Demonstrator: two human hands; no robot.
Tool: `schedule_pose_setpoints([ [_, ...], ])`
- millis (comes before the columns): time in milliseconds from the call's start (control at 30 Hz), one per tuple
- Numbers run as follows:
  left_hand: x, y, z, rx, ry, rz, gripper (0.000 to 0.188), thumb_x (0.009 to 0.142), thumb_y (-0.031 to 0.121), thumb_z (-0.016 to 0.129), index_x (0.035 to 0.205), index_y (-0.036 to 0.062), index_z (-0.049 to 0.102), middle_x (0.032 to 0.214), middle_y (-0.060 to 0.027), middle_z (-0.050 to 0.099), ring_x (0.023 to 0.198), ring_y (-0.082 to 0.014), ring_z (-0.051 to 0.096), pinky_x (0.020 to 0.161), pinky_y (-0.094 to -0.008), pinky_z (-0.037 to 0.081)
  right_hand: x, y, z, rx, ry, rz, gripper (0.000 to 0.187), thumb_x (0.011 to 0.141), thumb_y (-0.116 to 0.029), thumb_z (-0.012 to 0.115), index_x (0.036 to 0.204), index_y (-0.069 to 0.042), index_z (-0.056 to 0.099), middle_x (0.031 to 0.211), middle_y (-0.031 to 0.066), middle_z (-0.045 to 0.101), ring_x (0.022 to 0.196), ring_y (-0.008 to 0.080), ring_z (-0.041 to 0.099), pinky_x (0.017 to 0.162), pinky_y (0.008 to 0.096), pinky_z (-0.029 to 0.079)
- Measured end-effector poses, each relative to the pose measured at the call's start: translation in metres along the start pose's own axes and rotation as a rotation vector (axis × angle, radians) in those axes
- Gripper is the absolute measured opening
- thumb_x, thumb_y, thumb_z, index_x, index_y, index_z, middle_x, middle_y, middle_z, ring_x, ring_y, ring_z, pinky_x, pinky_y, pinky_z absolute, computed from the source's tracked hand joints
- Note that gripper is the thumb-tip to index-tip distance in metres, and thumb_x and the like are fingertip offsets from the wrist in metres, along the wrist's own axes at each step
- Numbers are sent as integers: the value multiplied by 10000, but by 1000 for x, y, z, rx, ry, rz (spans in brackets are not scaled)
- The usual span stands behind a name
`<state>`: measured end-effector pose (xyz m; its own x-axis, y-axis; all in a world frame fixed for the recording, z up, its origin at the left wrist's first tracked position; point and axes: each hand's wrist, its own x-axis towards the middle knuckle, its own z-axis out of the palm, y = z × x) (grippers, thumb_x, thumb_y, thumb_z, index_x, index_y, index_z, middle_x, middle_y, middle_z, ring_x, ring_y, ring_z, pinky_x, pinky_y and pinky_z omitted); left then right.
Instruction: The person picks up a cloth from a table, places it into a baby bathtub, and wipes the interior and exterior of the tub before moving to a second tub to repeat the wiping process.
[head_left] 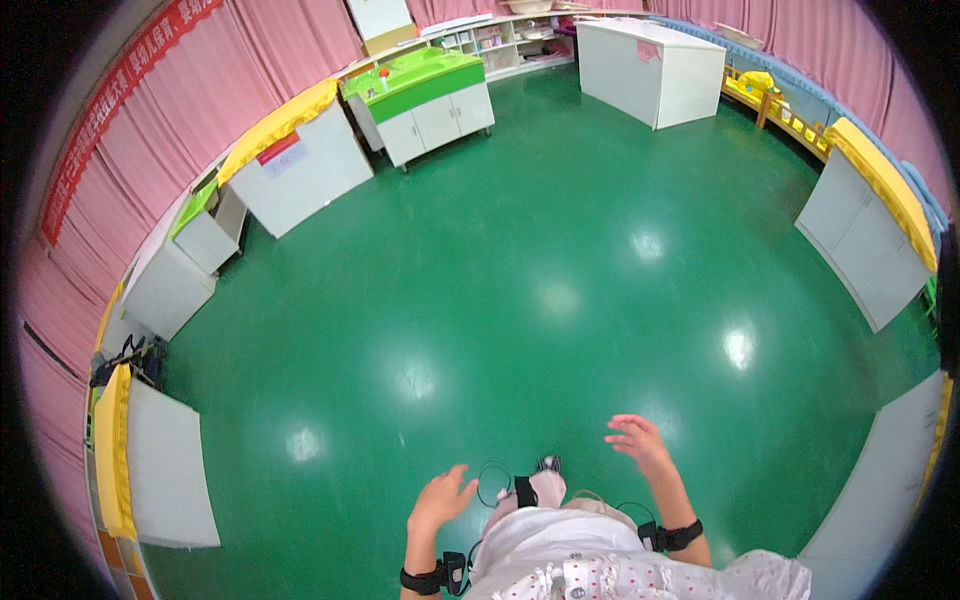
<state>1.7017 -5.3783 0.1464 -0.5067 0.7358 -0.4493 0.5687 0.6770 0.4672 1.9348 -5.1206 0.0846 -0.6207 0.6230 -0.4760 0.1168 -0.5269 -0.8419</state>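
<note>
My left hand (442,496) hangs in front of my body over the green floor (540,350), thumb and fingers apart, holding nothing. Farther right, my right hand (638,442) is raised with its fingers spread and nothing in it. Both hands touch no object. A black strap with a small device (436,577) circles my left forearm, and a similar strap (680,537) is on my right. Thin black cables loop near each arm. One shoe (549,464) shows below, between the hands.
A green-topped white cabinet on wheels (430,115) stands at the far left. A white counter (640,75) is at the far right. White cabinets with yellow covers (165,465) line the left side, and another cabinet (870,230) stands right. Pink curtains (290,40) hang behind.
</note>
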Motion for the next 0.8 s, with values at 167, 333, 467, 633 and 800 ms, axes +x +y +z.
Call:
schedule_pose_setpoints([
  [167,212,102,-90,-64,47,268,435,853,319,480,1171,28,422,1033,-214,562,942,-345,550,800,-386,443,122,-112,-27,296,104,-71,220,848,-148,475,1032,-36,522,1018,91,571,816,203,597,682,294,474],
  [333,405,189,-143,-397,-186,485,379,867,264,488,1168,40,436,1038,-148,574,947,-235,562,806,-330,443,240,-149,-85,474,294,8,230,837,-142,474,1039,-36,505,1026,121,568,814,217,592,684,312,479],
  [467,534,226,-183,-420,-279,328,358,869,240,496,1168,50,443,1028,-115,578,945,-192,553,807,-306,440,364,-241,-113,478,332,-18,230,830,-137,484,1037,-39,506,1023,128,571,811,220,591,702,321,476],
  [633,656,253,-234,-649,-119,319,292,877,155,484,1138,29,452,1034,-95,568,923,-179,549,805,-286,433,531,-371,-105,288,179,-63,259,846,-148,461,1077,-41,509,1005,118,586,836,199,591,736,297,467],
  [800,807,259,-270,-697,-12,170,322,855,226,511,1109,30,484,1010,-112,581,849,-186,583,736,-292,456,722,-493,-31,103,-299,-117,245,865,-147,445,1073,-45,522,1000,94,588,855,172,587,731,270,459],
])
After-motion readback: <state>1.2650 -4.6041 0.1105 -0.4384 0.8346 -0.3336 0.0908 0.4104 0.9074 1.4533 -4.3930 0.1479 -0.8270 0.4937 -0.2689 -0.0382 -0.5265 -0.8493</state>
